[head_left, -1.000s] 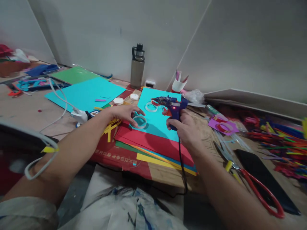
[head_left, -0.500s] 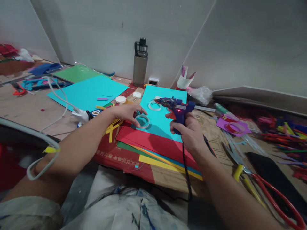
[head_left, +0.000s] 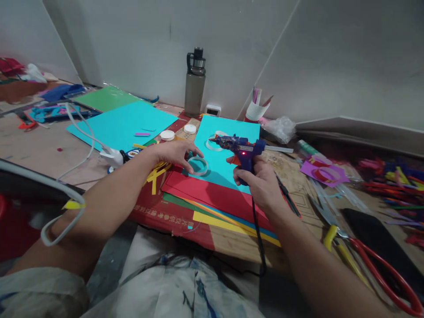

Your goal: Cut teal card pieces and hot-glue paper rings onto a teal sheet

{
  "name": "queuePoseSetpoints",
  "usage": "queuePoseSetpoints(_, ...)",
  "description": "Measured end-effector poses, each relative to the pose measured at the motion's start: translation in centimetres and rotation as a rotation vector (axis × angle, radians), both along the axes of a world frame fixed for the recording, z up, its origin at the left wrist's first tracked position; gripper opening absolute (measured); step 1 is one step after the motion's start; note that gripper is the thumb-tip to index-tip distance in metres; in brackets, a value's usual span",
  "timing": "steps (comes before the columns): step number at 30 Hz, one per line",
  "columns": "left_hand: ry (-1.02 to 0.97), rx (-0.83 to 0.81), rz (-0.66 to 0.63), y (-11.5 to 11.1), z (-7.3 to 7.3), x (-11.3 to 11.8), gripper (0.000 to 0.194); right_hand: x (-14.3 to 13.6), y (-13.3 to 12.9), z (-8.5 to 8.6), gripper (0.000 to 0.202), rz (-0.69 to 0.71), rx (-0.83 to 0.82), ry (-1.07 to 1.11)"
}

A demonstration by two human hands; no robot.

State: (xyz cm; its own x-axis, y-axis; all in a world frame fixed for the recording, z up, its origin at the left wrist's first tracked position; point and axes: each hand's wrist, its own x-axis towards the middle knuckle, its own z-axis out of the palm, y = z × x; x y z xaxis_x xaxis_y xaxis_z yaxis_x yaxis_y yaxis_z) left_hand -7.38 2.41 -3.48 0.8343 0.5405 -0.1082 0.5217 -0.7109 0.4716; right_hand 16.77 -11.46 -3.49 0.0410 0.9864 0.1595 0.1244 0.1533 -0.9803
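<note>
My left hand (head_left: 179, 155) is curled at the left side of a white paper ring (head_left: 206, 170) on the turquoise sheet (head_left: 228, 174). The thumb lies against the ring's left edge and the index finger reaches over its back. In my right hand (head_left: 261, 179) is a blue glue gun (head_left: 247, 154) with an orange trigger and a lit red light. Its nozzle points left, over two more white rings (head_left: 210, 145) at the back of the sheet; whether it touches them I cannot tell.
Beneath the turquoise sheet lie red paper (head_left: 212, 194) and other coloured sheets. A bottle (head_left: 194, 92) and a pen cup (head_left: 255, 111) stand by the wall. Scissors (head_left: 374, 260) and a black phone (head_left: 380, 247) are at right. The gun's black cord (head_left: 259, 238) hangs over the edge.
The glue gun has shifted slightly left over the rear rings, uncovering more of one. My left hand and its ring stay in place. The view has moved slightly.
</note>
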Motion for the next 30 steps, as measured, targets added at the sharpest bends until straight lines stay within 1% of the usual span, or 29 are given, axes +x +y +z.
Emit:
queuePoseSetpoints(6, -0.003, -0.013, -0.004, -0.3, 0.2, 0.2, 0.068, 0.2, 0.0, -0.6, 0.041, 0.033, 0.017, -0.045)
queuePoseSetpoints(11, -0.038, -0.020, -0.035, -0.3, 0.1, 0.2, 0.063, 0.4, 0.0, -1.0, 0.047, 0.050, 0.003, -0.113)
queuePoseSetpoints(16, -0.022, -0.006, -0.027, -0.1, -0.2, 0.1, 0.065, 0.5, 0.1, -1.4, 0.047, 0.039, 0.005, -0.148)
queuePoseSetpoints(22, 0.003, 0.033, 0.001, -0.3, -0.1, 0.2, 0.069, 0.6, 0.1, -1.7, 0.047, 0.066, 0.035, -0.173)
queuePoseSetpoints(26, 0.021, 0.057, -0.004, -0.4, 0.0, 0.3, 0.068, 0.7, 0.0, -1.8, 0.048, 0.085, 0.045, -0.284)
queuePoseSetpoints(30, 0.069, 0.080, 0.048, -0.3, -0.2, 0.4, 0.075, 0.6, -0.2, -1.6, 0.051, 0.106, 0.060, -0.458)
